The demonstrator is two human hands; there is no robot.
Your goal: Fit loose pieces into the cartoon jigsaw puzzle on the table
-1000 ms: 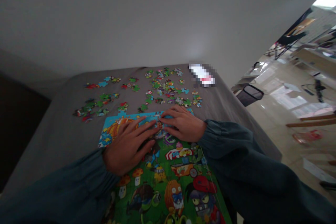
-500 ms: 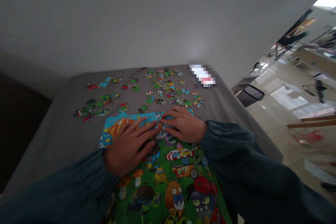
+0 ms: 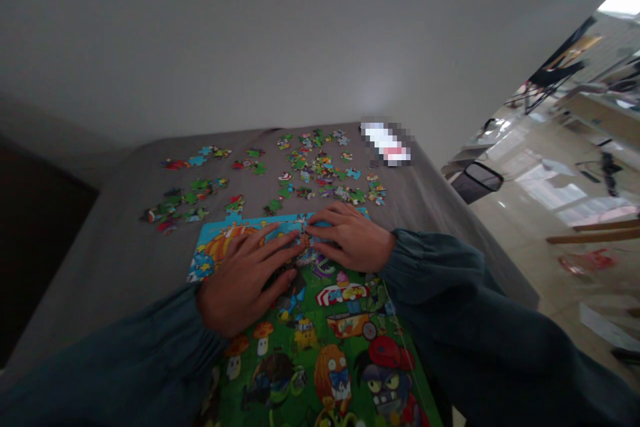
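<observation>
A colourful cartoon jigsaw puzzle [image 3: 320,327] lies in front of me, green over most of its area with a light blue strip along the far edge. My left hand [image 3: 250,277] rests on its upper left part, palm down, with fingers spread and pointing at the middle. From the right, my right hand [image 3: 350,237] lies over the far edge, its slightly bent fingers apart and touching the surface. The two sets of fingertips almost meet. Nothing shows in either hand, though the spots under the fingers are hidden. One blue piece [image 3: 233,219] sits at the puzzle's far edge.
Loose puzzle pieces [image 3: 320,167] are scattered beyond the puzzle, with another group [image 3: 190,197] at the left. A blurred-out phone-like object [image 3: 386,143] lies at the back right of the grey tablecloth [image 3: 125,233]. A pale wall [image 3: 250,40] stands behind.
</observation>
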